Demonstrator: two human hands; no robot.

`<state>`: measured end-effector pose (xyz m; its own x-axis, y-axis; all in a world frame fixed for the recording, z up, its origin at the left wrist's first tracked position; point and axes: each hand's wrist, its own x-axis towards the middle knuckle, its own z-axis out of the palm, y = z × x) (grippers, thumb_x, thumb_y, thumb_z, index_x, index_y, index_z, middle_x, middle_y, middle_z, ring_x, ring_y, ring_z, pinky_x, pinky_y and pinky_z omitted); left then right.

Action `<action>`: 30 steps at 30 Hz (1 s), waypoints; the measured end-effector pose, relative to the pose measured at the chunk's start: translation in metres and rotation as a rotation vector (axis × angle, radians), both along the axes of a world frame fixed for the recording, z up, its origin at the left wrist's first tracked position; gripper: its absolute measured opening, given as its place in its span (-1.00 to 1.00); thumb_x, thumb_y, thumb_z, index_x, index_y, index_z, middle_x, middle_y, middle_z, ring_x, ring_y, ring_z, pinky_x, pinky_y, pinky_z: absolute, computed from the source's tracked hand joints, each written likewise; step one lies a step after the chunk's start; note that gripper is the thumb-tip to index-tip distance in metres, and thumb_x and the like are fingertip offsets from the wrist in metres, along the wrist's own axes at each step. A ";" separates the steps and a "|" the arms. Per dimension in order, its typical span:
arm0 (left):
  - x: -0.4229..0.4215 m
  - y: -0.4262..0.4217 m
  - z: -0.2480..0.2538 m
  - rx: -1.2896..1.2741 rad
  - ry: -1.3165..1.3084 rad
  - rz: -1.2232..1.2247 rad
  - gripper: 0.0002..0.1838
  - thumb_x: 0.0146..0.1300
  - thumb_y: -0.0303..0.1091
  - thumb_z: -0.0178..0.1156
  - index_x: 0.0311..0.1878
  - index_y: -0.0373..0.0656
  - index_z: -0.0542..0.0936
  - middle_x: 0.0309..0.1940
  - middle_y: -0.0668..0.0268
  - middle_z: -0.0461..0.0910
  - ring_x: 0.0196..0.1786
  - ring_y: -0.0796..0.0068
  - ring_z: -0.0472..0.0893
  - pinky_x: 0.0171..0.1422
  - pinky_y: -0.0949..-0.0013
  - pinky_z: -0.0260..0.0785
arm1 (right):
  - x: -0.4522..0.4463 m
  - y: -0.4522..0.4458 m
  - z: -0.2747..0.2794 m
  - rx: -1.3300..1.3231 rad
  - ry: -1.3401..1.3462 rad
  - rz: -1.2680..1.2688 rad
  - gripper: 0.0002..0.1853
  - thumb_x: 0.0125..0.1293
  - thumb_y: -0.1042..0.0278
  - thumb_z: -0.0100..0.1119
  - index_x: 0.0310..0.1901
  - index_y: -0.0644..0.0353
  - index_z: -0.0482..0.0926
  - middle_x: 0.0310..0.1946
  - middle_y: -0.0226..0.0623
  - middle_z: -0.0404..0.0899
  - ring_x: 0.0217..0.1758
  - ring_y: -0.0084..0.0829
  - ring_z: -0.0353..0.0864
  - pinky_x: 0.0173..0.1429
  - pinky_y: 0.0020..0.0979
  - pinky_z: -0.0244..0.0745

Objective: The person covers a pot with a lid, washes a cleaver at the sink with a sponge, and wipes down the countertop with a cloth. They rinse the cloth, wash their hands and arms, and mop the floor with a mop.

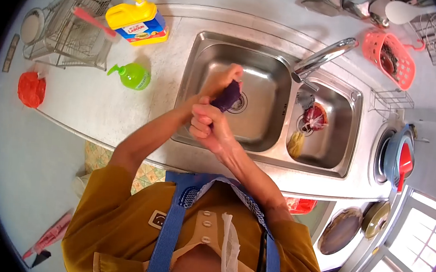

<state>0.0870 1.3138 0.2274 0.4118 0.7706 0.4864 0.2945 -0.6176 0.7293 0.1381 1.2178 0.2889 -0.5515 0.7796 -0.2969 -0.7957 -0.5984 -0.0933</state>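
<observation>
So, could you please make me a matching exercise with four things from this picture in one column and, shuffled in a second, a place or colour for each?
Things:
1. Cloth
2. Small pump bottle
3. Tap
4. Perforated basket

Places and colours:
A. Pink
B. Gripped by the left hand and the right hand
C. Bright green
D. Silver, rising at the double sink

Right pairs: 1-B, 2-C, 3-D, 4-A
</observation>
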 end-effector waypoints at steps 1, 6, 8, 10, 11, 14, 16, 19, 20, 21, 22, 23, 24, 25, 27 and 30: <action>-0.003 -0.006 -0.009 -0.004 0.062 0.083 -0.66 0.04 -0.42 0.25 -0.16 -0.11 0.33 -0.63 0.36 0.44 -0.63 0.42 0.46 -0.49 0.46 0.31 | -0.004 0.001 0.002 -0.015 0.063 0.002 -0.81 0.17 0.50 0.02 -0.42 -0.07 0.25 -0.74 -0.62 0.07 -0.78 -0.72 -0.04 -0.70 -0.62 -0.16; -0.009 -0.020 0.006 -0.386 0.006 0.128 -0.63 0.04 -0.40 0.25 -0.12 -0.15 0.32 -0.53 0.40 0.43 -0.61 0.57 0.36 -0.49 0.49 0.26 | -0.003 0.012 0.008 -0.033 0.073 0.029 -0.84 0.19 0.47 0.01 -0.46 -0.03 0.28 -0.74 -0.63 0.10 -0.78 -0.72 -0.02 -0.70 -0.65 -0.13; -0.012 -0.025 0.003 -0.402 0.031 0.124 -0.67 0.06 -0.34 0.23 -0.15 -0.14 0.33 -0.54 0.40 0.43 -0.61 0.58 0.37 -0.52 0.50 0.25 | 0.004 0.016 0.003 -0.014 0.136 0.004 -0.84 0.20 0.44 -0.01 -0.49 -0.02 0.28 -0.74 -0.63 0.10 -0.79 -0.73 -0.02 -0.72 -0.66 -0.12; -0.012 -0.035 -0.003 -0.396 0.081 0.121 -0.70 0.08 -0.29 0.20 -0.18 -0.13 0.35 -0.55 0.41 0.44 -0.61 0.59 0.38 -0.55 0.51 0.23 | 0.011 0.022 -0.001 0.010 0.199 -0.018 -0.82 0.22 0.41 -0.02 -0.52 0.00 0.28 -0.74 -0.64 0.10 -0.79 -0.74 -0.02 -0.73 -0.67 -0.10; -0.012 -0.039 -0.007 -0.397 0.102 0.122 -0.71 0.09 -0.26 0.19 -0.20 -0.12 0.36 -0.56 0.41 0.44 -0.62 0.60 0.38 -0.57 0.52 0.23 | 0.013 0.026 -0.002 0.045 0.257 -0.065 -0.80 0.23 0.39 -0.03 -0.54 0.00 0.27 -0.74 -0.63 0.10 -0.80 -0.74 -0.01 -0.74 -0.66 -0.10; -0.001 -0.052 -0.021 -0.442 0.165 0.134 -0.73 0.11 -0.18 0.16 -0.24 -0.11 0.38 -0.57 0.42 0.45 -0.62 0.62 0.40 -0.61 0.54 0.21 | 0.019 0.024 -0.004 0.106 0.300 -0.127 -0.76 0.27 0.28 -0.03 -0.54 0.02 0.27 -0.73 -0.62 0.09 -0.82 -0.75 -0.03 -0.81 -0.64 -0.13; 0.000 -0.052 -0.027 -0.550 0.180 0.122 -0.73 0.13 -0.13 0.14 -0.28 -0.10 0.40 -0.58 0.42 0.45 -0.63 0.63 0.40 -0.64 0.56 0.19 | 0.023 0.021 -0.003 0.037 0.391 -0.167 -0.72 0.29 0.16 -0.01 -0.52 0.04 0.27 -0.72 -0.60 0.10 -0.78 -0.75 0.01 -0.75 -0.66 -0.03; -0.013 -0.040 -0.021 -0.979 0.045 0.010 -0.71 0.16 -0.04 0.11 -0.32 -0.09 0.42 -0.60 0.43 0.46 -0.63 0.65 0.42 -0.68 0.58 0.17 | 0.064 0.012 0.015 -0.022 0.271 -0.208 -0.67 0.30 0.06 -0.04 -0.23 0.22 0.39 -0.46 -0.42 0.44 -0.55 -0.59 0.40 -0.44 -0.59 0.34; -0.018 -0.035 -0.009 -1.202 -0.102 -0.033 -0.69 0.17 -0.02 0.10 -0.34 -0.08 0.43 -0.60 0.43 0.46 -0.64 0.65 0.42 -0.70 0.58 0.17 | 0.078 0.007 0.023 0.014 -0.001 -0.281 -0.57 0.30 0.01 -0.06 -0.12 0.29 0.40 -0.32 -0.32 0.53 -0.44 -0.50 0.51 -0.32 -0.54 0.43; -0.014 -0.038 0.024 -1.347 -0.333 0.058 -0.65 0.16 0.03 0.10 -0.43 -0.08 0.44 -0.72 0.45 0.38 -0.74 0.64 0.33 -0.76 0.55 0.08 | 0.093 0.003 0.010 0.191 -0.306 -0.367 -0.52 0.31 -0.03 -0.12 0.00 0.28 0.34 -0.14 -0.23 0.47 -0.23 -0.44 0.49 -0.19 -0.48 0.43; -0.016 -0.036 0.023 -1.606 -0.688 0.007 -0.70 0.14 -0.02 0.11 -0.40 -0.07 0.43 -0.71 0.50 0.33 -0.73 0.65 0.29 -0.72 0.56 0.03 | 0.101 0.001 -0.009 0.369 -0.610 -0.450 -0.45 0.32 -0.08 -0.18 0.11 0.27 0.28 0.04 -0.14 0.41 -0.01 -0.38 0.47 -0.07 -0.43 0.43; -0.016 -0.037 0.028 -1.722 -0.976 -0.076 -0.70 0.16 -0.02 0.10 -0.42 -0.06 0.41 -0.72 0.52 0.30 -0.73 0.66 0.26 -0.72 0.56 0.01 | 0.092 -0.001 -0.017 0.520 -1.230 -0.592 -0.49 0.35 -0.02 -0.23 0.13 0.24 0.25 0.06 -0.17 0.35 0.05 -0.40 0.40 0.00 -0.38 0.39; -0.013 -0.041 0.036 -1.822 -1.269 -0.171 -0.70 0.18 -0.02 0.08 -0.44 -0.05 0.39 -0.73 0.55 0.27 -0.72 0.67 0.24 -0.72 0.57 -0.01 | 0.081 0.000 -0.030 0.523 -1.232 -0.598 -0.49 0.35 -0.02 -0.23 0.13 0.24 0.25 0.06 -0.17 0.35 0.05 -0.40 0.40 0.00 -0.38 0.39; -0.006 -0.047 0.051 -1.894 -1.495 -0.334 -0.71 0.22 -0.07 0.04 -0.47 -0.04 0.35 -0.72 0.58 0.25 -0.69 0.68 0.25 -0.70 0.56 0.02 | 0.070 0.002 -0.047 0.512 -1.224 -0.603 -0.52 0.31 0.06 -0.17 0.12 0.23 0.26 0.02 -0.17 0.35 0.03 -0.37 0.39 0.03 -0.36 0.35; 0.008 -0.066 0.080 -1.883 -1.661 -0.649 -0.71 0.23 -0.08 0.03 -0.49 -0.04 0.32 -0.71 0.56 0.27 -0.67 0.67 0.27 -0.70 0.55 0.04 | 0.059 0.005 -0.076 0.478 -1.243 -0.638 -0.56 0.22 0.24 -0.04 0.12 0.22 0.26 -0.06 -0.18 0.34 -0.01 -0.30 0.37 0.08 -0.32 0.27; 0.088 -0.100 0.072 -1.208 -2.496 -2.217 -0.69 0.28 -0.12 -0.03 -0.50 -0.03 0.22 -0.70 0.50 0.34 -0.65 0.65 0.32 -0.69 0.54 0.06 | 0.040 0.011 -0.015 0.494 -1.598 -1.000 -0.50 0.05 0.45 0.14 0.08 0.17 0.29 -0.22 -0.24 0.36 -0.15 -0.27 0.37 -0.03 -0.32 0.28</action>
<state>0.1752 1.2138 0.2994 0.2098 0.6579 0.7232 0.1662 0.7050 -0.6895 0.1777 1.2286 0.2737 0.5838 0.7491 0.3132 0.1964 0.2440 -0.9497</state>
